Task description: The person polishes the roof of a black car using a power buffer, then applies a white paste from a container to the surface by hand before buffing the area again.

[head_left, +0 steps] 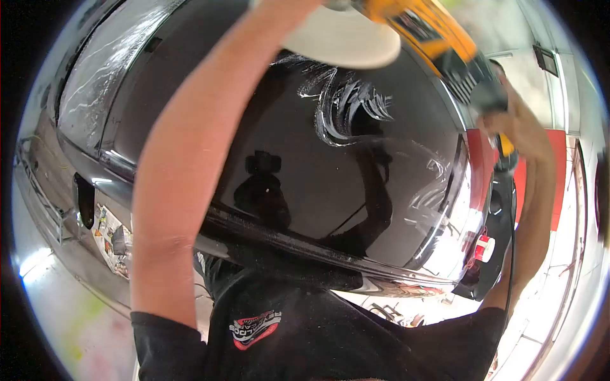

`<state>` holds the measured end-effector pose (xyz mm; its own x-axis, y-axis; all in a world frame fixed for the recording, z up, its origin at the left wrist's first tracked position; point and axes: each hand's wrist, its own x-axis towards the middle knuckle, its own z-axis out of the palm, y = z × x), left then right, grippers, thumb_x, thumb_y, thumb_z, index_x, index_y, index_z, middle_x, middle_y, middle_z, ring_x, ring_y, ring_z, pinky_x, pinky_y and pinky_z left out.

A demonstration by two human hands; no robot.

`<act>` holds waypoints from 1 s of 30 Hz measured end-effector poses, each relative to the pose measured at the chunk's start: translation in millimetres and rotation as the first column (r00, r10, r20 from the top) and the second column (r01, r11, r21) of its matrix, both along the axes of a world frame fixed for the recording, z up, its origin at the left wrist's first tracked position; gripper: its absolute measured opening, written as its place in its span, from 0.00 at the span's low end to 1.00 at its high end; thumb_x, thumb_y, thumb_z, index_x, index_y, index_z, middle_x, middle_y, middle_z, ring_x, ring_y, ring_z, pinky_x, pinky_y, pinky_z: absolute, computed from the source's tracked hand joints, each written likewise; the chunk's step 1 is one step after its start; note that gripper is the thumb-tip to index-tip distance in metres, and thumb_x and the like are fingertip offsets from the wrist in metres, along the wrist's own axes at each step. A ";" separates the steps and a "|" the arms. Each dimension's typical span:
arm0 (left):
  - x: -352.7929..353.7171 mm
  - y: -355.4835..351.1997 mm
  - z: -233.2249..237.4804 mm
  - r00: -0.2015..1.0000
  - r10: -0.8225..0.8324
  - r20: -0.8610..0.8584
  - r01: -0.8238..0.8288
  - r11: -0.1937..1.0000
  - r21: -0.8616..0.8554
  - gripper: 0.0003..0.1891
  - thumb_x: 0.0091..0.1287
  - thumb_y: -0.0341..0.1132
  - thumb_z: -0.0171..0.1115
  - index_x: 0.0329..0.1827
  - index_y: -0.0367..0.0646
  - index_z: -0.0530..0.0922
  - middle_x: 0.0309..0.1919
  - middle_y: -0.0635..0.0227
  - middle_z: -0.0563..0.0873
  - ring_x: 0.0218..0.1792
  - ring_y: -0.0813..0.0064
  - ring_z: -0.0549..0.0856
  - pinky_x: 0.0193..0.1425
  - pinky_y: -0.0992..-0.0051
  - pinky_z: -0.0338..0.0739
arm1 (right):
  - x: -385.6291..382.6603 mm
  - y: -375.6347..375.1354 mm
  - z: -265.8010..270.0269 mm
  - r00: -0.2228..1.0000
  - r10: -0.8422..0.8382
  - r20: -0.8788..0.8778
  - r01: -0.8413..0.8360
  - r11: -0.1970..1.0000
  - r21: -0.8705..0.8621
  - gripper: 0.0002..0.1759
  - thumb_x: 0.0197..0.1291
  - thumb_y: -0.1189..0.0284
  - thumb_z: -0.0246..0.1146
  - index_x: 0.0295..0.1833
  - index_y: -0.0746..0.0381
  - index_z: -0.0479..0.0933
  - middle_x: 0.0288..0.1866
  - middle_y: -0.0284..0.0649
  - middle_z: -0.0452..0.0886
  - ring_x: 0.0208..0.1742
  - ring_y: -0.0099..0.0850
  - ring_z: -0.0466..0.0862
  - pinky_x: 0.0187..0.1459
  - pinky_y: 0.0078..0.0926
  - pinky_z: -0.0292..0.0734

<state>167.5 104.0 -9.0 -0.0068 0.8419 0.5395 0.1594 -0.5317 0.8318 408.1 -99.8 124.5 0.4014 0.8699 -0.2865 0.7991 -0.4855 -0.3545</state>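
Note:
A yellow and black polisher (438, 38) is held over a glossy dark car panel (305, 190). Its round white pad (346, 41) faces the panel near the top of the view. My right hand (518, 124) is closed around the polisher's rear handle, where a dark cord hangs down. My left forearm (184, 140) reaches up across the panel to the polisher's head. Of my left hand (295, 5), only a part shows at the top edge, its fingers cut off. White smears of compound (346, 108) streak the panel below the pad.
Streaky car glass (105, 60) lies at upper left. A white-and-red cap-like piece (485, 248) sits near the panel's right corner. Printed paper (112, 241) lies low at left. A red panel (553, 178) stands behind my right arm. My black shirt (305, 336) is close to the car's edge.

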 end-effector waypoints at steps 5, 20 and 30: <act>106.5 -73.9 0.1 0.955 -0.282 0.086 0.269 0.953 0.143 0.31 0.64 0.58 0.73 0.43 0.31 0.83 0.31 0.45 0.89 0.36 0.45 0.90 0.45 0.55 0.87 | 44.1 -129.7 10.8 0.971 -0.140 -0.195 0.159 0.983 0.087 0.57 0.42 0.81 0.65 0.85 0.63 0.55 0.49 0.41 0.83 0.40 0.27 0.84 0.40 0.24 0.81; 171.1 -147.1 14.1 0.867 -0.469 0.171 0.477 0.879 -0.008 0.26 0.65 0.51 0.75 0.38 0.31 0.81 0.28 0.45 0.88 0.36 0.47 0.92 0.42 0.57 0.87 | 54.7 -214.2 35.7 0.882 -0.470 -0.035 0.470 0.883 -0.004 0.59 0.36 0.83 0.65 0.83 0.65 0.57 0.41 0.39 0.83 0.27 0.26 0.79 0.32 0.24 0.78; 2.0 38.8 -26.0 0.993 0.072 0.095 -0.077 0.996 0.053 0.29 0.65 0.55 0.72 0.43 0.29 0.84 0.33 0.43 0.89 0.39 0.48 0.91 0.46 0.56 0.84 | -6.8 28.9 8.6 0.993 0.092 0.075 -0.096 0.994 0.057 0.53 0.46 0.76 0.68 0.82 0.68 0.57 0.37 0.38 0.83 0.33 0.25 0.81 0.35 0.27 0.77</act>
<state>169.4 142.8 -35.0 -0.1211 0.8053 0.5803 0.1238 -0.5678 0.8138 401.3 -71.0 133.1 0.3345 0.9198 -0.2053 0.8648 -0.3861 -0.3209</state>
